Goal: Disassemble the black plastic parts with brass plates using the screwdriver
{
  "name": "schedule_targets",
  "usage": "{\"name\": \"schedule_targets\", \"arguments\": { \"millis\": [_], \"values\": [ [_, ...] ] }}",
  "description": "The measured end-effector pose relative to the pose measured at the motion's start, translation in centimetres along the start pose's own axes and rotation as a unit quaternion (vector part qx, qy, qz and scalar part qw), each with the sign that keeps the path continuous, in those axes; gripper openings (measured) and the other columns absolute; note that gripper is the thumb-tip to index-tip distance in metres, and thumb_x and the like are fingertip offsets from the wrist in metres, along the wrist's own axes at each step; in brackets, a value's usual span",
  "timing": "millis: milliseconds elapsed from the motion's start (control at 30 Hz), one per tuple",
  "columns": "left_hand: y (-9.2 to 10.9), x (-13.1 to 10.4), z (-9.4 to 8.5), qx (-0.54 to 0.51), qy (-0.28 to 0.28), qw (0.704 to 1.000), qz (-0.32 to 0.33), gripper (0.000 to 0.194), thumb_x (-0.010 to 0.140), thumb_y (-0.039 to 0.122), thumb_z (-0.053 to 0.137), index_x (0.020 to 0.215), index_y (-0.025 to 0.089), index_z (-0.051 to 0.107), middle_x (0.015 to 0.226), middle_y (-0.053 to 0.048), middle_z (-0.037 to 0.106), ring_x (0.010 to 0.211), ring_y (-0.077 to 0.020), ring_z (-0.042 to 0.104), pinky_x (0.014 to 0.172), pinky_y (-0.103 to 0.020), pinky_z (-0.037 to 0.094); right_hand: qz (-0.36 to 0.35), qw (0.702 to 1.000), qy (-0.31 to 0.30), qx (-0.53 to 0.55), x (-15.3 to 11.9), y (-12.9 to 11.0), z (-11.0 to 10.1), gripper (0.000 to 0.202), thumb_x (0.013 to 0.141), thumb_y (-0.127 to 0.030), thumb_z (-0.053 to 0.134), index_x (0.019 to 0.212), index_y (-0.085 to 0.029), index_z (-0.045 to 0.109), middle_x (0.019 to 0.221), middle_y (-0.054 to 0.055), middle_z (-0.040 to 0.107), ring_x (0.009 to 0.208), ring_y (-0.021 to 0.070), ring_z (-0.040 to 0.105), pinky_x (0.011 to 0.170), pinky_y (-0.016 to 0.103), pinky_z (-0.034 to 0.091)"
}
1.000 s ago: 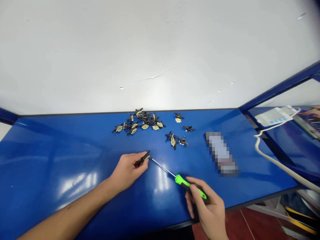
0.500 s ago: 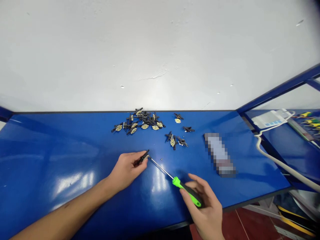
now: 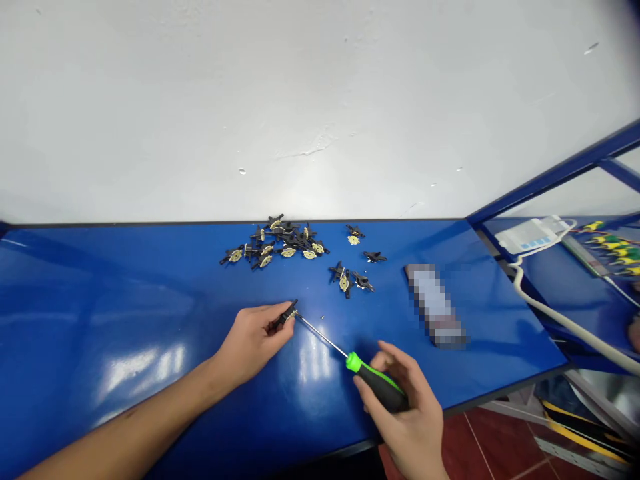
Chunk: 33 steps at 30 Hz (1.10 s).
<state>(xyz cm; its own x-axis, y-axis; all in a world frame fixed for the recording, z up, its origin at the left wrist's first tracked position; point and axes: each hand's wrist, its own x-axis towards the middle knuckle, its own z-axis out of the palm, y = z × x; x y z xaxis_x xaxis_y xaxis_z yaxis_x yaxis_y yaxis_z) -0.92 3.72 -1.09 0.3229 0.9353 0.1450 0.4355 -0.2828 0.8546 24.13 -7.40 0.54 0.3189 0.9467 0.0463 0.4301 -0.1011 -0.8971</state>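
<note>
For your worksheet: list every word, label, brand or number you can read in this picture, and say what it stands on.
None can be read.
The flat object on the blue table is pixelated.
The white packet on the next bench has blue marks too small to read.
The screwdriver handle shows no print.

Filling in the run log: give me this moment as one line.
left hand: pinches small black part | right hand: grips screwdriver, tip at part | blue table: pile of parts

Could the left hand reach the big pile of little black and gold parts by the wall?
Probably yes. Only bare blue table lies between the left hand and the pile. But that hand is pinching a small part against the screwdriver tip.
</note>
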Motion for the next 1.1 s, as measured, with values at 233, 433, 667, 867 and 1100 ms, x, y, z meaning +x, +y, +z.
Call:
{"name": "schedule_targets", "arguments": {
  "millis": [233,433,667,867,1100],
  "values": [
    [0.4,0.1,-0.2,-0.001,0.0,1.0,0.0,0.022,0.095,0.024,0.06,0.101,0.014,0.079,0.06,0.005,0.046,0.054,-0.0097,0.039,0.051,-0.021,0.033,0.012,0.989,-0.126,-0.076,0.7,-0.9,-0.5,0.031,0.098,-0.044,0.06,0.103,-0.018,0.076,0.069,0.003,0.069,0.064,0.0183,0.068,0.065,0.027,0.058],
    [0.4,0.4,-0.2,-0.006,0.007,1.0,-0.008,0.022,0.094,0.024,0.06,0.098,0.013,0.079,0.06,0.006,0.043,0.054,-0.0093,0.037,0.051,-0.021,0.031,-0.024,0.985,-0.126,-0.118,0.7,-1.5,-0.4,0.022,0.095,-0.041,0.066,0.094,-0.021,0.074,0.082,0.003,0.075,0.073,0.0191,0.07,0.071,0.027,0.056],
    [0.9,0.2,-0.2,-0.02,0.024,0.999,-0.025,0.022,0.093,0.027,0.062,0.091,0.014,0.079,0.054,0.007,0.04,0.05,-0.0089,0.035,0.046,-0.021,0.029,-0.102,0.984,-0.066,-0.133,0.0,-0.5,-0.9,0.013,0.09,-0.033,0.072,0.096,-0.022,0.074,0.085,0.005,0.076,0.079,0.0223,0.073,0.074,0.03,0.059],
    [0.8,0.0,-0.2,-0.052,0.031,0.997,-0.043,0.024,0.095,0.03,0.061,0.094,0.015,0.08,0.058,0.003,0.062,0.047,-0.01,0.05,0.046,-0.02,0.041,-0.121,0.98,0.027,-0.156,0.2,1.1,-2.1,0.014,0.09,-0.034,0.073,0.1,-0.024,0.073,0.089,0.005,0.076,0.082,0.0235,0.073,0.078,0.033,0.059],
    [1.0,0.1,-0.3,-0.076,0.031,0.995,-0.051,0.025,0.096,0.031,0.062,0.102,0.016,0.081,0.063,0.0,0.069,0.054,-0.0134,0.059,0.049,-0.022,0.047,-0.229,0.947,0.029,-0.222,3.0,1.7,-1.9,0.016,0.091,-0.026,0.072,0.107,-0.024,0.07,0.094,0.006,0.073,0.092,0.0255,0.066,0.087,0.042,0.054]
  ]
}}
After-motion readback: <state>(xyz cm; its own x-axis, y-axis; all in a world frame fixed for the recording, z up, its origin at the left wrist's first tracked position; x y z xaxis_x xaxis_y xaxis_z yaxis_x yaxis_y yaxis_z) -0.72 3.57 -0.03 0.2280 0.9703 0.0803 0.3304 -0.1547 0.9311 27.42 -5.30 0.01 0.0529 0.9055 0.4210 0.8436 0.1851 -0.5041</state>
